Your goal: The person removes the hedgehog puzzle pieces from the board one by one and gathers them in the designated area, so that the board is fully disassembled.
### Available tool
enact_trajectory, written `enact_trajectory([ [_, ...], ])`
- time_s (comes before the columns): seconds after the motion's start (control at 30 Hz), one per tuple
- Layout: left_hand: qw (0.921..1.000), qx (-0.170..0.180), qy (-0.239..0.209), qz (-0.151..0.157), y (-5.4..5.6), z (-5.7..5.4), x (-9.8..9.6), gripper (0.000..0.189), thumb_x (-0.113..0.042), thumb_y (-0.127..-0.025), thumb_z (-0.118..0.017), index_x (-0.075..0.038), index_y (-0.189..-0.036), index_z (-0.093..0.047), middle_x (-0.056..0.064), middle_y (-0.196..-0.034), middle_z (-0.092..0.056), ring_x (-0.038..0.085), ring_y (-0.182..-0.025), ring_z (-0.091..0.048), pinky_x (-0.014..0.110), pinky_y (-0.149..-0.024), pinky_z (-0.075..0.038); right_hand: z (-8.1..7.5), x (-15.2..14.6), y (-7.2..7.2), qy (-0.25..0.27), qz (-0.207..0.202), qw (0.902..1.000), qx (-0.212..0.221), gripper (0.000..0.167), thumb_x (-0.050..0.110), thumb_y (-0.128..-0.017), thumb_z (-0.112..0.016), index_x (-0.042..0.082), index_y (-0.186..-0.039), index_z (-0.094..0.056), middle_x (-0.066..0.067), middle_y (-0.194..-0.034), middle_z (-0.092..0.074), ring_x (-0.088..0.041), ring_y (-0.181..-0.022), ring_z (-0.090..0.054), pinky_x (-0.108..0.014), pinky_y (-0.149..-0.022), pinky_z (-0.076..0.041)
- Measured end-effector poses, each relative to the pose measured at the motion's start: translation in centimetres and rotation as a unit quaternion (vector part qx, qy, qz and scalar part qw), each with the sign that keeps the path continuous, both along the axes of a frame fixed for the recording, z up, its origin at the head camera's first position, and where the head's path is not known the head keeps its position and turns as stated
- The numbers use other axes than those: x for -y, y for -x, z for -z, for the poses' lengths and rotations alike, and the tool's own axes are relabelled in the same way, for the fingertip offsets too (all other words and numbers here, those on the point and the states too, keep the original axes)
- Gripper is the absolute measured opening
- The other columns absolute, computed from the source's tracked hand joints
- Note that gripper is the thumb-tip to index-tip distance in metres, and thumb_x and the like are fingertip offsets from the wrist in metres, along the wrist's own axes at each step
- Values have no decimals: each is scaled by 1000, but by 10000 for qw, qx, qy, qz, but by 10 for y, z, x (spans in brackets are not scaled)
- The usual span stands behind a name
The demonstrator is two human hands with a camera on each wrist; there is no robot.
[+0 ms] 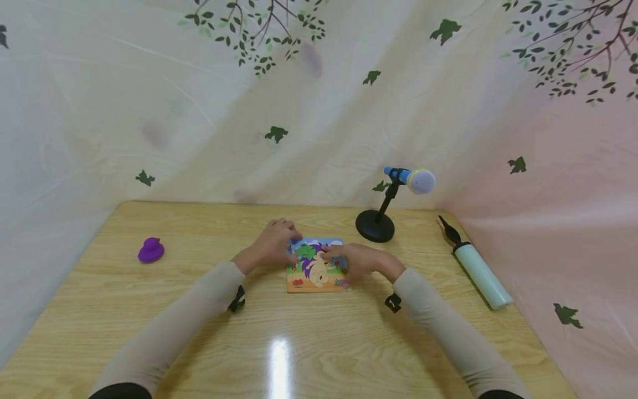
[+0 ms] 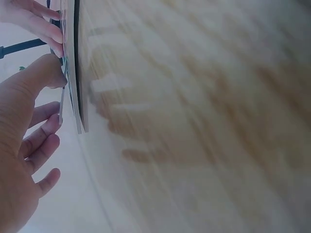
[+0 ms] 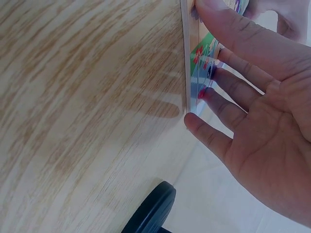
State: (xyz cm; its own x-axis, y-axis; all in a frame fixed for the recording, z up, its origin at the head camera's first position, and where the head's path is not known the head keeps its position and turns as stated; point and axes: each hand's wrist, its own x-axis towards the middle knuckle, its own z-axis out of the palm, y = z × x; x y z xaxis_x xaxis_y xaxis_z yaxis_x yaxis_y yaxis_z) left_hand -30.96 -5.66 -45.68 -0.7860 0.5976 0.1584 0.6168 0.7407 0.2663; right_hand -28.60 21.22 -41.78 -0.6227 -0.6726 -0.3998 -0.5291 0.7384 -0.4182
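Note:
A colourful picture puzzle board [image 1: 319, 287] with a purple-haired cartoon figure lies flat at the table's middle. At its left edge, my left hand [image 1: 274, 244] pinches a thin puzzle piece [image 2: 62, 104] by its edges, thumb on one side and fingertips on the other. The piece sits slightly tilted off the board in the left wrist view; its printed face is hard to make out. My right hand [image 1: 361, 259] rests on the board's right side, fingers extended over the picture. In the right wrist view its thumb and fingertips [image 3: 192, 121] touch the board's surface and edge.
Behind the board to the right stands a toy microphone [image 1: 421, 182] on a black round base [image 1: 375, 226]. A pale green hand pump [image 1: 482, 277] lies along the table's right edge. At the left sits a purple rubber duck [image 1: 151, 250]. A leaf-patterned curtain [image 1: 324, 155] hangs behind.

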Motion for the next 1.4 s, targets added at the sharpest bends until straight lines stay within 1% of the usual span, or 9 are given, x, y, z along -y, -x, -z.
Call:
enact_trajectory([
  [0.23,9997,-231,-103,-53,1,-1,6,51,-34,-76,-82,-11,-121,-73,8,-115,-66,26,-111,-55,55,-111,-40,0,0,1,0,-9,10000,-22,86,17,-83,-85,14,-156,-41,-11,-167,-28,-37,-153,-29,-53,-121,-31],
  [0.4,9988,-322,-362,44,-1,-8,20,51,-30,-74,-85,-8,-118,-74,10,-113,-68,29,-108,-58,56,-106,-43,2,1,1,14,23,10000,33,87,16,-82,-86,15,-156,-41,-10,-168,-27,-36,-153,-29,-53,-121,-32],
  [0.5,9982,-313,-505,90,-4,-13,34,50,-28,-73,-87,-7,-117,-75,10,-110,-68,29,-105,-58,55,-103,-45,2,1,1,42,63,9999,86,87,16,-82,-86,16,-156,-41,-9,-168,-27,-36,-154,-28,-53,-122,-30],
  [0.6,9974,-356,-614,118,-6,-17,52,49,-27,-71,-86,-6,-114,-75,10,-105,-67,28,-100,-59,51,-95,-49,2,1,1,60,65,9999,86,87,16,-82,-86,15,-156,-41,-9,-168,-26,-36,-154,-27,-53,-122,-31],
  [0.73,9959,-497,-750,106,-9,-18,80,46,-26,-70,-87,-5,-110,-77,9,-100,-68,26,-92,-60,46,-83,-51,2,2,0,50,2,10000,25,87,16,-82,-86,14,-156,-41,-10,-168,-27,-37,-153,-30,-54,-120,-34],
  [0.8,9952,-587,-777,76,-10,-17,94,44,-25,-70,-87,-5,-108,-77,9,-97,-68,26,-90,-60,45,-80,-52,1,2,0,39,-26,10000,8,86,16,-82,-85,14,-156,-41,-10,-168,-27,-37,-152,-30,-54,-120,-34],
  [1.0,9953,-732,-630,6,-19,-12,131,42,-21,-66,-86,-4,-104,-78,10,-94,-67,29,-91,-59,48,-80,-50,0,1,-1,34,4,10000,46,87,15,-82,-85,15,-157,-40,-10,-168,-26,-37,-153,-29,-54,-121,-32],
  [1.23,9989,-375,-198,-217,-36,-10,160,43,-21,-68,-84,-4,-108,-77,11,-100,-66,29,-95,-58,50,-83,-50,0,1,-1,30,38,10000,78,87,13,-82,-85,17,-157,-40,-7,-169,-25,-36,-154,-26,-53,-122,-30],
  [1.4,9991,-239,-38,-355,-41,-11,175,45,-18,-68,-82,-4,-110,-77,12,-102,-66,29,-95,-59,50,-84,-51,2,1,-2,9,79,9999,118,88,13,-83,-84,18,-158,-38,-7,-169,-24,-36,-155,-24,-53,-123,-28],
])
